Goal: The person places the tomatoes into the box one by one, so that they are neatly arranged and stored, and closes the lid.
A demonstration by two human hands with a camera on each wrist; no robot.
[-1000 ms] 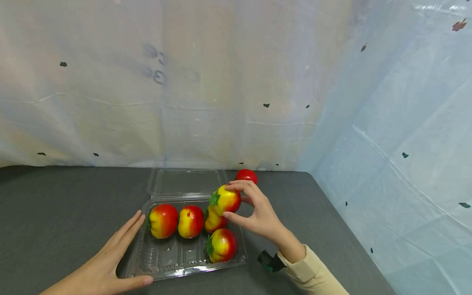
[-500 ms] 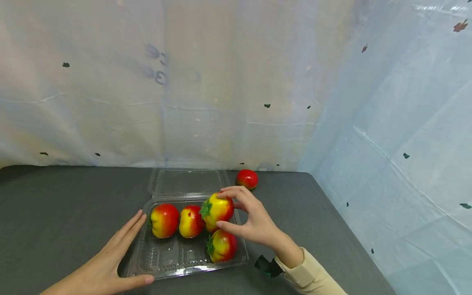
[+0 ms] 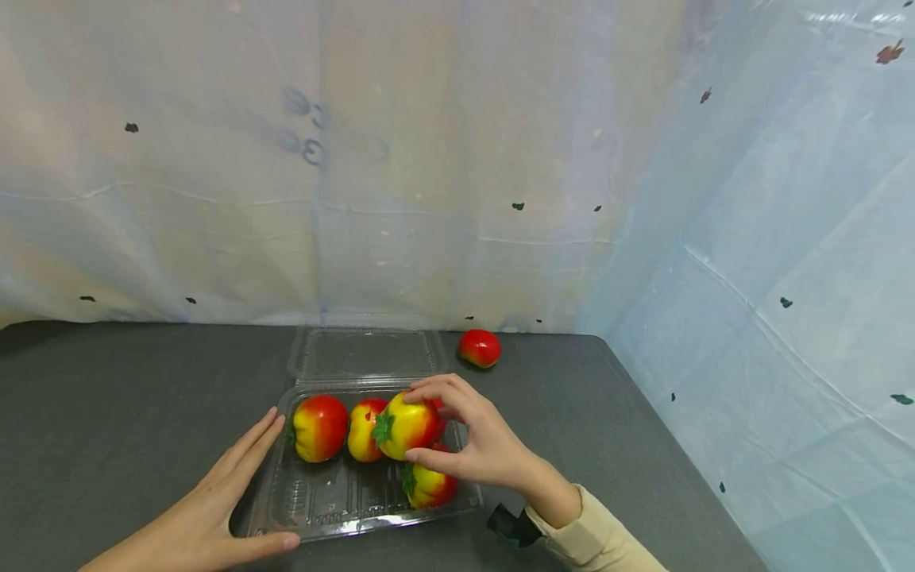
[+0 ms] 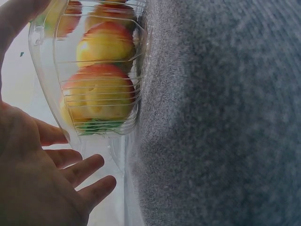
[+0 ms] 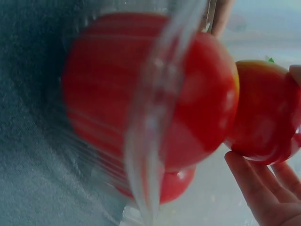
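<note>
Currently I'm seeing right hand (image 3: 482, 446) gripping one fruit (image 3: 403, 425) above neighbouring fruits (image 3: 432, 487) (clearance, presumably); left hand (image 3: 206, 502), fingers spread, is probably steadying clear tray (image 3: 350, 527).

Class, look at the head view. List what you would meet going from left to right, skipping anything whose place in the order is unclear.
Left hand → leftmost fruit → second fruit → held fruit → far fruit → sleeve.

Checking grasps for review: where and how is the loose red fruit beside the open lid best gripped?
Probably the widest sides of the red fruit, from above and right: it is rounded, uncovered on top, with the lid to its left.
</note>
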